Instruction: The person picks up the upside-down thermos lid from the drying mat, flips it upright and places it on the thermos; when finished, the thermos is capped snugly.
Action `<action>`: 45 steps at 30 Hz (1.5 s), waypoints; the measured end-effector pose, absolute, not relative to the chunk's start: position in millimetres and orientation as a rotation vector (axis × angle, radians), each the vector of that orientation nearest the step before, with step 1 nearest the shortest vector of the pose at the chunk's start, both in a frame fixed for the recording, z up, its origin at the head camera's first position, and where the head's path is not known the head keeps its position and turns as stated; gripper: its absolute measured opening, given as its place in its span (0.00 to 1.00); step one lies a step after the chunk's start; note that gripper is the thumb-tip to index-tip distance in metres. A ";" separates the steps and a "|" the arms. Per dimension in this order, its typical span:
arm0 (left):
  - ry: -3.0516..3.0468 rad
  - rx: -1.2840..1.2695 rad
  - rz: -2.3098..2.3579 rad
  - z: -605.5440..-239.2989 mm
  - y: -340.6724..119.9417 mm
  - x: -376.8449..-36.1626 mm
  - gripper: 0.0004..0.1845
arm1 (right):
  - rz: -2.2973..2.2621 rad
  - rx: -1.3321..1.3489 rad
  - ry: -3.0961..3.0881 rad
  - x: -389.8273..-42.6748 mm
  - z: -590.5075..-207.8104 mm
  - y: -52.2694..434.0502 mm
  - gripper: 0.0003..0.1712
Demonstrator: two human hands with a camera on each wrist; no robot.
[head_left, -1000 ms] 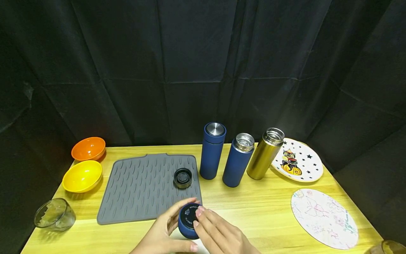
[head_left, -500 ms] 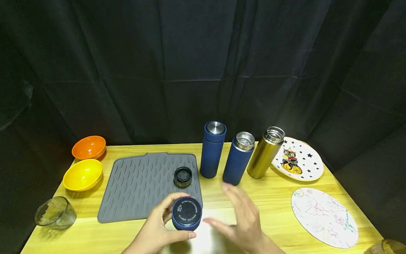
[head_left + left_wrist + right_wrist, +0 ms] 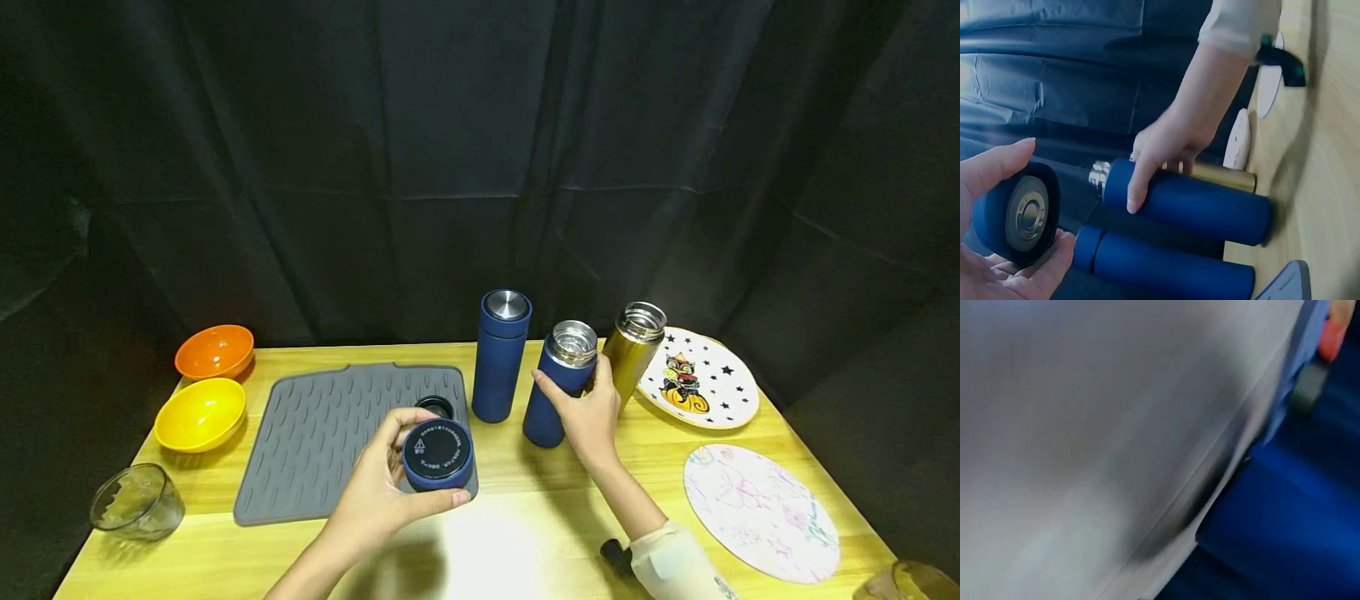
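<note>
My left hand (image 3: 378, 483) holds a blue bottle lid (image 3: 437, 454) between thumb and fingers, over the mat's near right corner. Its black printed face shows in the head view; the left wrist view shows a grey disc and ring on its other side. My right hand (image 3: 591, 417) grips the upper part of an uncapped blue thermos bottle (image 3: 543, 417), thumb on one side and fingers on the other. The bottle is upright, slightly tilted, with a bare steel neck. Beside it stand a capped blue thermos (image 3: 498, 367) and an uncapped gold one (image 3: 633, 354).
A grey drying mat (image 3: 322, 442) bears a black lid (image 3: 435, 406), partly hidden by my left hand. Left are orange (image 3: 215, 352) and yellow bowls (image 3: 200, 414) and a glass (image 3: 138, 504). A starry plate (image 3: 701, 379) and a scribbled oval sheet (image 3: 761, 512) lie right.
My right hand has left the lid, reached forward and right, and taken hold of the uncapped blue bottle. My left hand has moved slightly forward with the lid.
</note>
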State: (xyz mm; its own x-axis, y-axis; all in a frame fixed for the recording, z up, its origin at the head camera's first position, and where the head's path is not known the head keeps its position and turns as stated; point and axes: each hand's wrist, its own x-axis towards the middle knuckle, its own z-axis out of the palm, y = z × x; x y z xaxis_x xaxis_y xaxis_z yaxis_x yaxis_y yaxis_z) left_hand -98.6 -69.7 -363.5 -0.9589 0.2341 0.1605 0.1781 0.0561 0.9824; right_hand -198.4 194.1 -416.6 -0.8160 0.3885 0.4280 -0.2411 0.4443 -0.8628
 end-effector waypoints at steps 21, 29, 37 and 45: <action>2.211 0.787 2.157 -343.8 3.4 -110.3 0.39 | 1.290 0.074 -2.293 -83.8 -417.1 152.2 0.43; 2.363 0.830 1.972 -348.8 15.9 -119.5 0.38 | 1.212 0.119 -2.299 -83.5 -416.1 153.4 0.44; 2.173 1.056 1.948 -359.3 9.2 -135.9 0.38 | 1.204 0.128 -2.286 -84.2 -417.4 153.6 0.44; 1.957 1.110 1.883 -359.5 0.7 -149.2 0.39 | 1.274 0.076 -2.322 -83.9 -417.1 153.4 0.44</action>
State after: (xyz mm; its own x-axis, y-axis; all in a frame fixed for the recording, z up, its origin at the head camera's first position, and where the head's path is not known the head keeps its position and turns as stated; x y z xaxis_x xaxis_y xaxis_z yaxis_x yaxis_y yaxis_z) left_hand -149.2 0.7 -359.5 -0.6953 0.6316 0.3430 0.3669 -0.0984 0.9250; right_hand -83.9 153.4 -417.1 -0.8799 0.1800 0.4398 -0.2742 0.5636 -0.7792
